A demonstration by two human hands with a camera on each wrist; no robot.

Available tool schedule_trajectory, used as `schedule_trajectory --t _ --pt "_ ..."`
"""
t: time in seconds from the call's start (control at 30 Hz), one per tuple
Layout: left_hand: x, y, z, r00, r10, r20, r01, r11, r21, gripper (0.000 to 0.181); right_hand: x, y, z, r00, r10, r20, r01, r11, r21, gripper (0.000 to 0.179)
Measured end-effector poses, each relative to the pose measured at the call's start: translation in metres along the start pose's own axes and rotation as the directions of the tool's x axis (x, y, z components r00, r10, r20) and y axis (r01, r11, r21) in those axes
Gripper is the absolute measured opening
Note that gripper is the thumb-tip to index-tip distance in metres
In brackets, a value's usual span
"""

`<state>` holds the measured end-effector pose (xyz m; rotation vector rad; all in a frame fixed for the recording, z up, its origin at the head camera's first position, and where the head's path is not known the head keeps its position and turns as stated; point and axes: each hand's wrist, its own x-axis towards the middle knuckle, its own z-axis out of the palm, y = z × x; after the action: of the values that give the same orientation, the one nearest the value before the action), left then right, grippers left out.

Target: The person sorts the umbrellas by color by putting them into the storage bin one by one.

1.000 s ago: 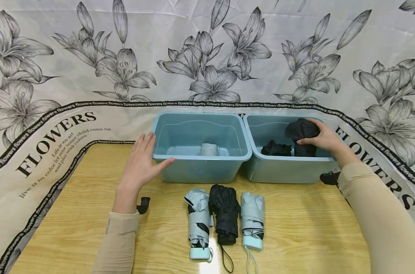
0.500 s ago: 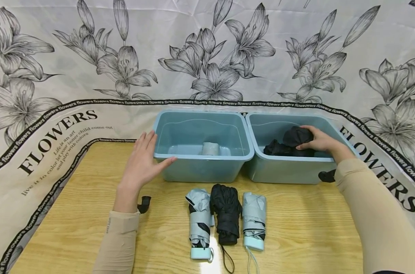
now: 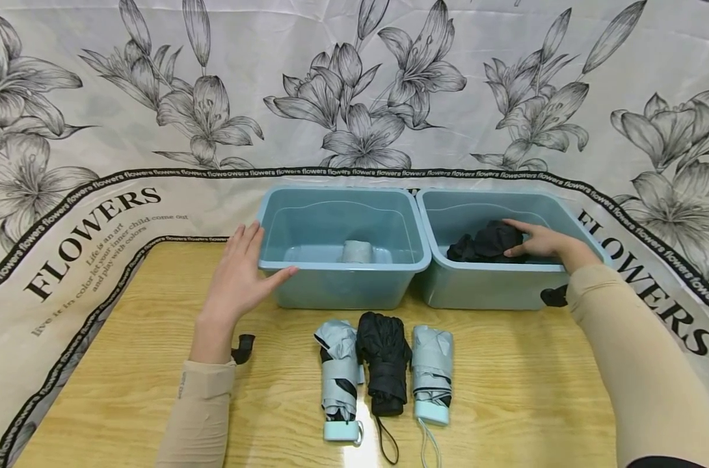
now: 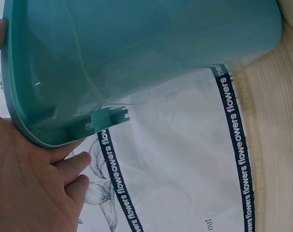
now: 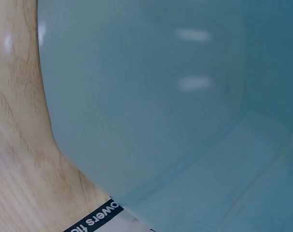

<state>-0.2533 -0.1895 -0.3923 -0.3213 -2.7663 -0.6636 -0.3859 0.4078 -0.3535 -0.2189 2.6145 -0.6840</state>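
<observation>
My left hand (image 3: 235, 276) rests at the left front corner of the left blue bin (image 3: 339, 290), fingers straight and thumb spread along its rim. In the left wrist view, several fingers of the left hand (image 4: 28, 179) lie along the outside of the bin's rim. My right hand (image 3: 544, 242) reaches into the right blue bin (image 3: 483, 291) and grips a bunched black folding umbrella (image 3: 495, 239) low inside it. Another dark fabric bundle (image 3: 461, 249) lies beside that umbrella. The right wrist view shows only the bin's outer wall (image 5: 137, 111), table and cloth; the hand is hidden.
A pale grey rolled bundle (image 3: 357, 252) lies in the left bin. Before the bins lie a grey folded umbrella (image 3: 339, 383), a black folded umbrella (image 3: 387, 364) and a second grey folded umbrella (image 3: 432, 374) on the wooden table (image 3: 126, 390). Flowered cloth (image 3: 307, 149) hangs behind.
My right hand has lowered the black umbrella from the right bin's upper part, where it stood upright, down beside the dark bundle. My left hand stays at the left bin's corner.
</observation>
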Motion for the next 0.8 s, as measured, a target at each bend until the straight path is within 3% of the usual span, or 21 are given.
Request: schedule_trajectory --t 0.1,0.3,0.47,0.6,0.8 --pt "-0.001 0.0 -0.001 1.0 -0.002 -0.001 0.002 1.0 0.0 0.112 0.001 0.001 0.0 1.0 -0.011 0.01 0.011 1.0 0.019 0.09" --pt "0.0 -0.001 -0.001 1.0 0.003 0.0 -0.003 1.0 0.006 0.112 0.005 0.004 0.002 0.998 -0.043 0.053 0.034 0.986 0.166 0.083" --pt "0.0 0.0 -0.003 1.0 0.009 -0.002 -0.009 1.0 0.004 0.111 0.002 0.003 0.001 0.999 -0.028 0.041 0.02 0.984 0.177 0.076" --pt "0.0 0.0 -0.003 1.0 0.007 -0.005 -0.007 1.0 0.007 0.111 0.0 0.0 0.0 1.0 -0.004 0.017 0.0 0.98 0.199 0.072" --pt "0.0 -0.002 0.0 1.0 0.001 0.006 -0.001 1.0 0.009 0.114 -0.011 -0.016 -0.004 0.996 -0.006 -0.094 0.025 0.981 0.193 0.071"
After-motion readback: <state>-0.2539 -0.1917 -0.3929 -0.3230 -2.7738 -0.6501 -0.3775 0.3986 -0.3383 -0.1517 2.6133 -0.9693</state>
